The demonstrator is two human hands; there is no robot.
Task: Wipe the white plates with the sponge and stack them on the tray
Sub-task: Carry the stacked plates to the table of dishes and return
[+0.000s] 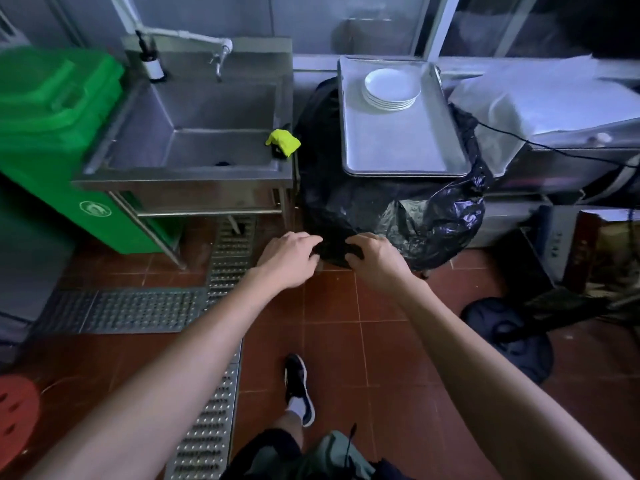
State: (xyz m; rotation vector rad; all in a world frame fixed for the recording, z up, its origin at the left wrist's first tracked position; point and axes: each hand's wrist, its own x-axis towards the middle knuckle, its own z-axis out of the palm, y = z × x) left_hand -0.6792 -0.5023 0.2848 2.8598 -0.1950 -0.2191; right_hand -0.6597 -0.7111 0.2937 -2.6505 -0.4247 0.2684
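Observation:
A stack of white plates [391, 88] sits at the far end of a metal tray [401, 147]. The tray lies on top of something wrapped in a black plastic bag [433, 223]. A yellow-green sponge [283, 142] rests on the right front corner of the steel sink [207, 133]. My left hand [289, 259] and my right hand [375, 263] are low in front of the bag, close together. Their fingers curl onto a fold of the black plastic at its lower front edge. Neither hand touches the plates or the sponge.
A green bin [52, 133] stands left of the sink, with a bottle [152, 62] and a tap [221, 58] at the sink's back. A metal drain grate [221, 306] crosses the red tiled floor. At the right are a plastic-covered counter [540, 109], a black cable and a black round base [509, 337].

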